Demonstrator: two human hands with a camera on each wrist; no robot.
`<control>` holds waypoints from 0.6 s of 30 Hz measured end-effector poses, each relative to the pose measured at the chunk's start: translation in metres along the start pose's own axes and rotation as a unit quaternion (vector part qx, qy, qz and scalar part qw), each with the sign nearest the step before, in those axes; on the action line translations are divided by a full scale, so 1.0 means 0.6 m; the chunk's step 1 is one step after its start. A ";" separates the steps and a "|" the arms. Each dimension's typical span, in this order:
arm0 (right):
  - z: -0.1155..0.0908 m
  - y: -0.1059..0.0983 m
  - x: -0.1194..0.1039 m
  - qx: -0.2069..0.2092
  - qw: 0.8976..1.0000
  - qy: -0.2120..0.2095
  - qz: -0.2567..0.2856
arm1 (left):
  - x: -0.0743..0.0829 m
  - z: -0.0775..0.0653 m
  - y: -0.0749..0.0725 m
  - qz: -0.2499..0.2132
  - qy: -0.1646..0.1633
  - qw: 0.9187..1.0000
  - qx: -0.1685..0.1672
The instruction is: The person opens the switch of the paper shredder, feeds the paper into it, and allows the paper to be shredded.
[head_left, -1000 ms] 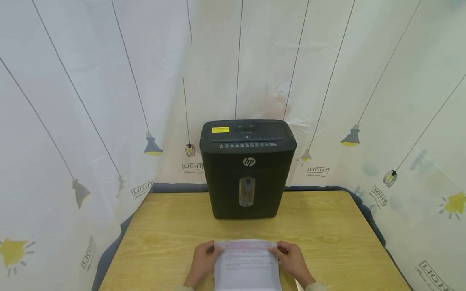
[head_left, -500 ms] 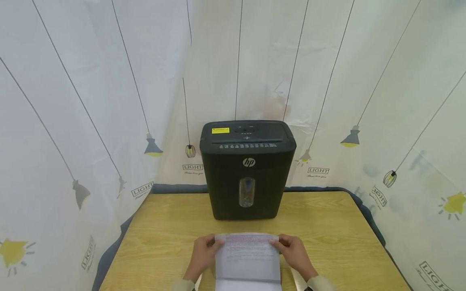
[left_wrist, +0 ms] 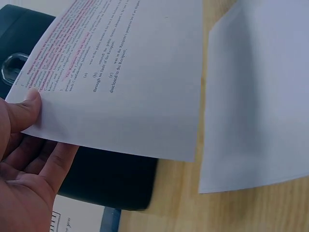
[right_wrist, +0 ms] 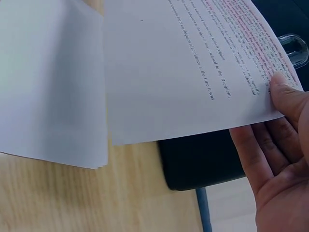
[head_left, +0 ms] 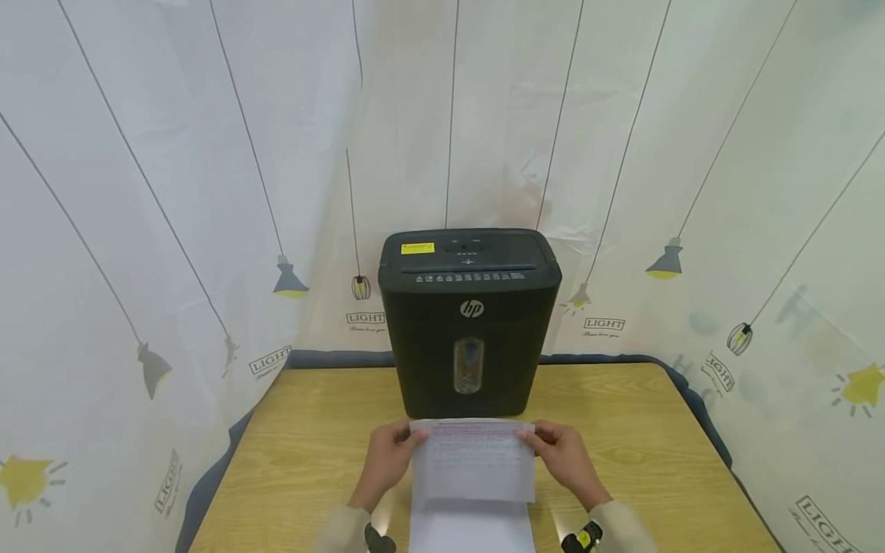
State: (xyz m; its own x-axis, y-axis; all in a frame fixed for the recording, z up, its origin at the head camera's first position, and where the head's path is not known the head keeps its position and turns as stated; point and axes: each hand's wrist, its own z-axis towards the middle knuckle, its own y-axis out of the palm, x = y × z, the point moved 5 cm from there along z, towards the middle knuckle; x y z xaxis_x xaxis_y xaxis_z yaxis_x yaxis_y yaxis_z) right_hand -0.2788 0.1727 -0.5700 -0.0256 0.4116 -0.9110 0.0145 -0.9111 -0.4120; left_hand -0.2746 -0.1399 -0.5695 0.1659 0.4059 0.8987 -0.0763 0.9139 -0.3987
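Observation:
A printed sheet of paper [head_left: 477, 472] with lines marked in pink is held up by both hands. My left hand [head_left: 386, 461] pinches its left edge near the top, thumb on the printed face and fingers behind. On the opposite edge my right hand [head_left: 565, 461] does likewise. More white paper [head_left: 470, 530] lies below and nearer to me; both wrist views show a gap between it and the held sheet. Straight beyond the hands stands a black HP paper shredder [head_left: 429, 346], its feed slot on top and a small clear window in front.
The wooden table [head_left: 311, 445] carries the shredder and the paper. Light printed sheeting [head_left: 276, 153] with lamp drawings hangs behind and along both sides, close to the table's edges.
Both hands have moved forward with the printed sheet, closer to the shredder. The sheet's lower edge has come away from the white paper beneath, which shows more now.

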 end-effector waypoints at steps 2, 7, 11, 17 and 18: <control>0.005 -0.005 -0.007 -0.001 1.000 -0.002 -0.002 | 0.011 0.006 -0.004 0.002 -0.001 1.000 0.000; 0.017 -0.018 -0.031 -0.002 1.000 -0.021 -0.008 | 0.036 0.022 -0.016 0.007 0.002 1.000 0.000; 0.026 -0.027 -0.053 -0.008 1.000 -0.026 -0.010 | 0.057 0.036 -0.027 0.010 0.015 1.000 0.002; 0.039 -0.042 -0.091 -0.008 0.997 -0.069 -0.016 | 0.086 0.053 -0.044 0.016 0.033 0.999 0.017; 0.040 -0.044 -0.097 -0.008 0.997 -0.077 -0.017 | 0.090 0.056 -0.046 0.017 0.034 0.999 0.018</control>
State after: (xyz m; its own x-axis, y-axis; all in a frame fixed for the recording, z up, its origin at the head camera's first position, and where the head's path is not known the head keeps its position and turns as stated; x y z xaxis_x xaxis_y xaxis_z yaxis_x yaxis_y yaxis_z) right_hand -0.3019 0.1722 -0.5056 -0.1803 0.4328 -0.8833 0.0269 -0.8955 -0.4442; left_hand -0.2966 -0.1433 -0.5037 0.2294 0.4363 0.8700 -0.1179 0.8998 -0.4202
